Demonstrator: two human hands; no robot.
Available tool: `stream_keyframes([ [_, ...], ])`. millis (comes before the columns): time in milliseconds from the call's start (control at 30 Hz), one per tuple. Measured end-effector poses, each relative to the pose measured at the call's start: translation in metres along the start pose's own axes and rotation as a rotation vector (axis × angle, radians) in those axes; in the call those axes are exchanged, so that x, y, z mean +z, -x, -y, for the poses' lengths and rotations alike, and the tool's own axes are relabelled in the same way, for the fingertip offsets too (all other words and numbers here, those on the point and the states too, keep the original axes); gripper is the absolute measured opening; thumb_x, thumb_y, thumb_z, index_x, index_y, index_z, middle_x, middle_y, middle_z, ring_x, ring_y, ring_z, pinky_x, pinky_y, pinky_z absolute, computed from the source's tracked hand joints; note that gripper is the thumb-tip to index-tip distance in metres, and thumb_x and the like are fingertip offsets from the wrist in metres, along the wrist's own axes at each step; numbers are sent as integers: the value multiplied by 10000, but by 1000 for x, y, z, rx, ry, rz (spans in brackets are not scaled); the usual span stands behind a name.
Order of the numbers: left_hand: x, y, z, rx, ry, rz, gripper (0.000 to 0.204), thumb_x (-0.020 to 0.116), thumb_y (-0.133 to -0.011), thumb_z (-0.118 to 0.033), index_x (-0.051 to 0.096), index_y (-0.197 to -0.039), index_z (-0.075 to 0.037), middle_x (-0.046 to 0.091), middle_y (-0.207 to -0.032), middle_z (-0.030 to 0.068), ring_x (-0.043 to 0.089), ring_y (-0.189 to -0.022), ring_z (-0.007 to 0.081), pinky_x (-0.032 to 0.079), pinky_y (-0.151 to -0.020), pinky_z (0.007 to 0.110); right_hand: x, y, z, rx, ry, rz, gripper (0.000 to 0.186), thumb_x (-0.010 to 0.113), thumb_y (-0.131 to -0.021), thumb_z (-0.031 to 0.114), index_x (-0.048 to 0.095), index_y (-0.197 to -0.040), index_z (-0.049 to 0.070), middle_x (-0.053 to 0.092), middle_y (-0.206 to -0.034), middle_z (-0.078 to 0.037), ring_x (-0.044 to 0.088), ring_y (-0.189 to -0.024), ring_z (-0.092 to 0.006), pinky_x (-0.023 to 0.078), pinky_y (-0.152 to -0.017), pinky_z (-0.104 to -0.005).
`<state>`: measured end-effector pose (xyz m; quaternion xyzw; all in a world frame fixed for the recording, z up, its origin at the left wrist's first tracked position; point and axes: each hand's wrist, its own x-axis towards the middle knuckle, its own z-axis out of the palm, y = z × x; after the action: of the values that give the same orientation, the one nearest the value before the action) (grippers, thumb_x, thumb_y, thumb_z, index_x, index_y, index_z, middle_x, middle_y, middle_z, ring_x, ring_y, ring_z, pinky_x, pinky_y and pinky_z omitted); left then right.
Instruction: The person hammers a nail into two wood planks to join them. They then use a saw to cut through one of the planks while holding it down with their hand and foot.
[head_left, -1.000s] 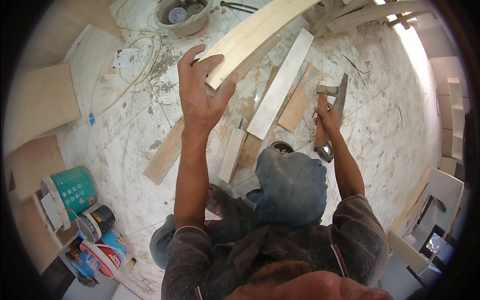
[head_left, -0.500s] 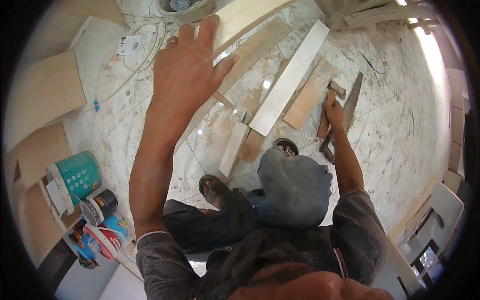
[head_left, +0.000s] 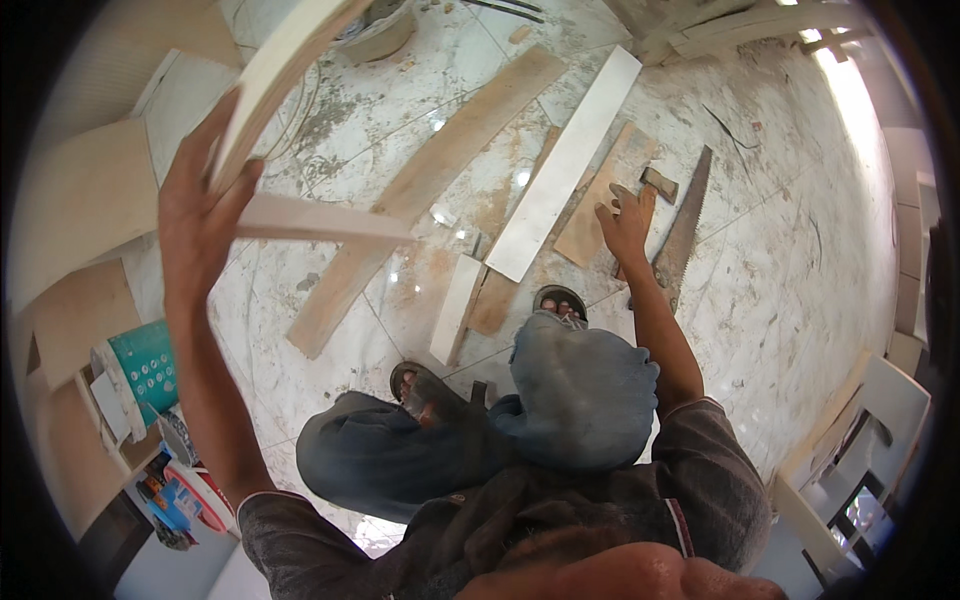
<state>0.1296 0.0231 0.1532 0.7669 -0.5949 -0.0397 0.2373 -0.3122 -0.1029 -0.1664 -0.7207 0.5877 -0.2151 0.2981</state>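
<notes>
At the upper left, my left hand (head_left: 200,220) is closed around the lower end of a raised pale wooden board (head_left: 280,85). A second wooden strip (head_left: 325,218) juts rightward from beside that hand; I cannot tell whether the two are joined. My right hand (head_left: 627,228) holds nothing, its fingers apart over a short brown board (head_left: 590,222). Just right of it lies a hammer (head_left: 659,184) with a wooden handle, partly hidden by my hand. Beside the hammer rests a handsaw (head_left: 688,225) with its toothed blade pointing away.
A long white board (head_left: 565,165), a long brown plank (head_left: 450,150) and a short pale block (head_left: 455,310) lie on the dusty tiled floor. Paint buckets (head_left: 145,372) and plywood sheets (head_left: 85,190) stand at left. A white chair (head_left: 875,415) is at lower right.
My left hand has moved left with the wooden board, which now stands more upright, showing the second strip. My right hand has let go of the hammer and shifted slightly left.
</notes>
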Motion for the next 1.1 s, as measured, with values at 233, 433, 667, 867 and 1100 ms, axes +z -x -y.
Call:
stream_keyframes([
  [233,-107,118,49,-304,-149,86,642,650,-723,13,539,-1346,-94,610,-1236,113,601,-1047,227,472,-913,361,39,-26,36,-73,-144,117,568,659,-844,209,466,-1303,-65,477,-1308,-261,538,-1122,-339,454,-934,-433],
  [433,-110,227,81,-395,-124,139,654,662,-661,41,562,-1302,-43,612,-1177,122,575,-1044,228,440,-942,349,73,-45,40,15,-10,-41,914,739,-781,383,292,-1399,-121,347,-1374,-362,328,-1309,-460,330,-1072,-494],
  [667,-101,285,119,-629,-4,316,685,636,-642,3,553,-1322,-34,589,-1244,121,542,-1136,230,384,-1015,346,80,-53,66,282,22,36,1148,819,-648,390,151,-1472,-50,156,-1455,-386,283,-1341,-485,311,-1102,-474],
  [867,-84,297,137,-603,133,289,685,636,-614,59,577,-1291,-25,608,-1038,100,566,-958,195,420,-916,287,60,-47,78,397,-416,155,1108,792,-629,195,125,-1478,-53,359,-1380,-320,484,-1210,-380,469,-971,-412],
  [1100,-72,286,165,-643,215,368,698,635,-626,76,562,-1311,-34,617,-1155,103,561,-1084,185,386,-1001,285,56,-33,43,360,-449,182,1038,786,-643,149,184,-1469,-32,450,-1323,-253,534,-1136,-316,493,-912,-374],
])
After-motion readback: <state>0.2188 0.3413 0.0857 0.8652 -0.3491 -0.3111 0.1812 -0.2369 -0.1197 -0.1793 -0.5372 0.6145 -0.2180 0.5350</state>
